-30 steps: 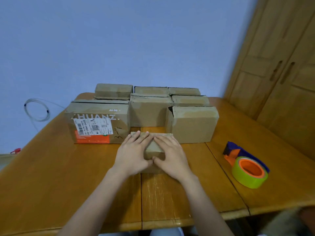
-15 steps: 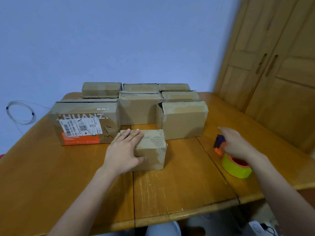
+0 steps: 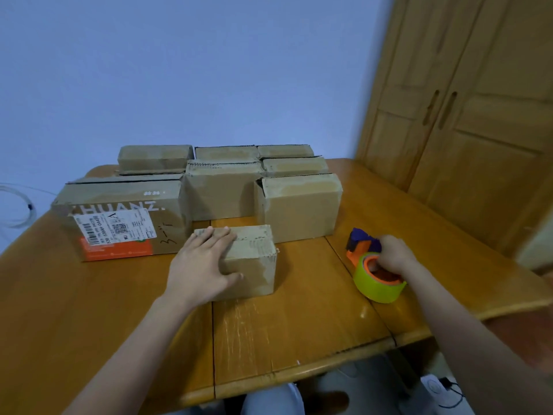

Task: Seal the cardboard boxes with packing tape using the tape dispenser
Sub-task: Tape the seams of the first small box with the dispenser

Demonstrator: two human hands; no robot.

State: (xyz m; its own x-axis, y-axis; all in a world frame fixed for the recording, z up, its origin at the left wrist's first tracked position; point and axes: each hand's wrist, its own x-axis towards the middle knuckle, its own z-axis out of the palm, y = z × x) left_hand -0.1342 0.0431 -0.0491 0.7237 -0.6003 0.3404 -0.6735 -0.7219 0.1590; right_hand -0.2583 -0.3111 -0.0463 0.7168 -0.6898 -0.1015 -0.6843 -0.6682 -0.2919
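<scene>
A small cardboard box (image 3: pixel 254 259) stands on the wooden table (image 3: pixel 299 333) in front of me. My left hand (image 3: pixel 200 265) lies flat over its top and left side, fingers straight and thumb against the front face. To the right sits the tape dispenser (image 3: pixel 375 271), orange and purple, with a yellow-green roll of tape. My right hand (image 3: pixel 395 254) is on it, fingers curled around the orange handle inside the roll.
Behind the small box stand several more cardboard boxes: a large labelled one (image 3: pixel 119 220) at left, a mid-sized one (image 3: pixel 302 205) at right, others in the back row. A wooden cabinet (image 3: pixel 478 115) rises on the right. A coiled cable (image 3: pixel 18 211) hangs left.
My right hand left the small box, moved right to the tape dispenser and closed on its handle. My left hand stayed on the box.
</scene>
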